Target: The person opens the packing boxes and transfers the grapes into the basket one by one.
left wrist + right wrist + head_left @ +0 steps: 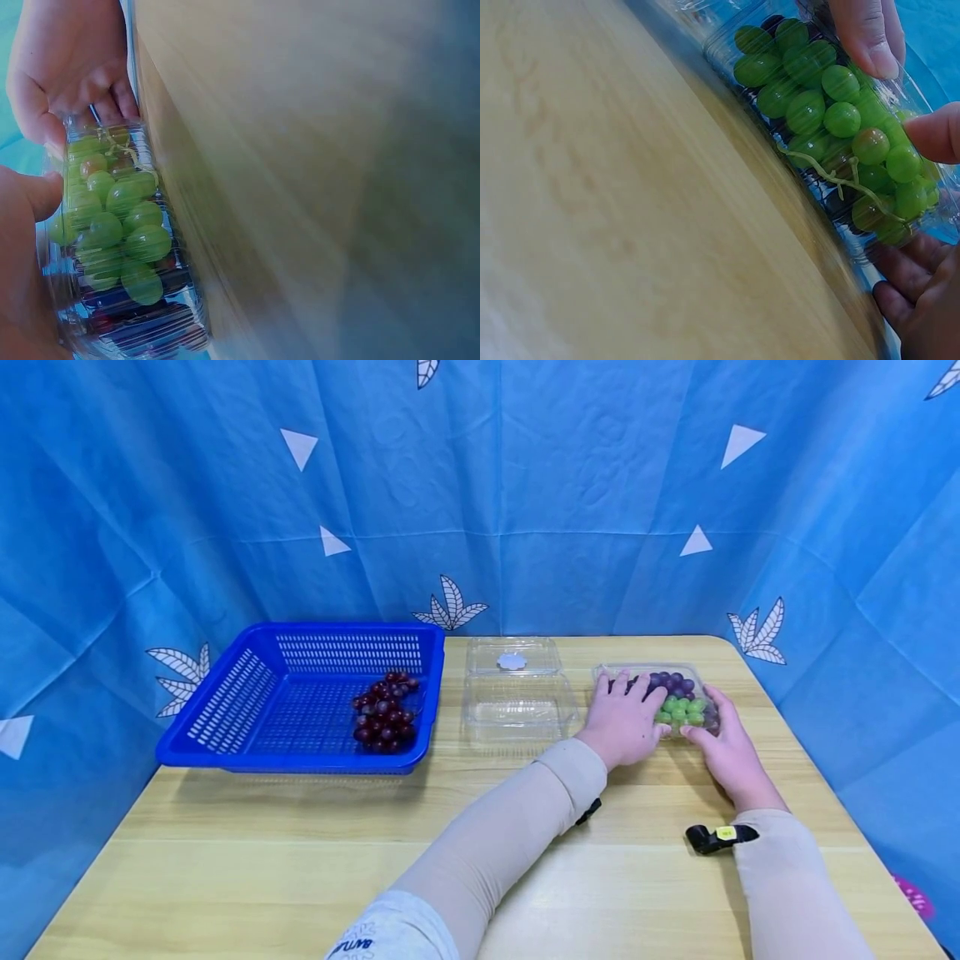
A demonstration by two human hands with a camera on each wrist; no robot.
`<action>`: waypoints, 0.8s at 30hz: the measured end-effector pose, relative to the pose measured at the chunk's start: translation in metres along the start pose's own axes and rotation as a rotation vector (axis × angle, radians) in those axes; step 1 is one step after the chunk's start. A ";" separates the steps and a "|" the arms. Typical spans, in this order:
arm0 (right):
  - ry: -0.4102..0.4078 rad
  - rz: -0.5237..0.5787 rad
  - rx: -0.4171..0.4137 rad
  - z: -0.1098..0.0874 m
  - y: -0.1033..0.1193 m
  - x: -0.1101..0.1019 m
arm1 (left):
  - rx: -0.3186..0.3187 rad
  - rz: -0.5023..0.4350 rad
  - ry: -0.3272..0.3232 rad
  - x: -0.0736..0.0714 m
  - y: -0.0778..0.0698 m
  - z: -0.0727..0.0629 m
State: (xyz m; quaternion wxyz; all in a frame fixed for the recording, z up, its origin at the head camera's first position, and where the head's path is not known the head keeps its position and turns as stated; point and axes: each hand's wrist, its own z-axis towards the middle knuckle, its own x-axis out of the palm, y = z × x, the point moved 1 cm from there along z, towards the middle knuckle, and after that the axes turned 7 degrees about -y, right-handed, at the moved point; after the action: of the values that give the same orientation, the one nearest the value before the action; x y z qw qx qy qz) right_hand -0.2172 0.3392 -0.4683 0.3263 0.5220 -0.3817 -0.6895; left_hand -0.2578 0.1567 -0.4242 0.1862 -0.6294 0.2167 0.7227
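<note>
A clear plastic clamshell box [691,669] stands near the table's right edge, with dark purple grapes [671,682] toward the back and green grapes [681,712] in front. My left hand [622,720] lies over its left part, fingers spread and straight on the lid, thumb at the front edge. At the right end, my right hand [733,756] grips the box, its thumb on the upper front edge and the other fingers around the side. In the right wrist view, green grapes [806,112] and a pale stem [829,176] press close behind the clear wall.
Left of the box, another clear clamshell [517,697] stands with its lid [487,656] raised at the back. A blue slotted basket [300,764] at the left holds red grapes [386,718] in its right part. Blue curtain [487,485] surrounds the wooden table [262,860].
</note>
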 end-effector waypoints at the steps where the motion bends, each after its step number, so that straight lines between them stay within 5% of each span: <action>1: 0.001 0.000 0.001 0.000 0.000 0.000 | -0.002 -0.004 0.004 0.000 0.000 0.000; 24: 0.015 0.020 -0.002 -0.001 0.003 -0.001 | 0.012 0.064 0.040 -0.005 0.001 0.004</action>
State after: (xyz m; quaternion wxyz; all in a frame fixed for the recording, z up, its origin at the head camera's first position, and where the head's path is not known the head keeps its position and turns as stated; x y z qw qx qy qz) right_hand -0.2162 0.3384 -0.4657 0.3366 0.5230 -0.3835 -0.6827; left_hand -0.2604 0.1583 -0.4191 0.1623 -0.6352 0.2446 0.7144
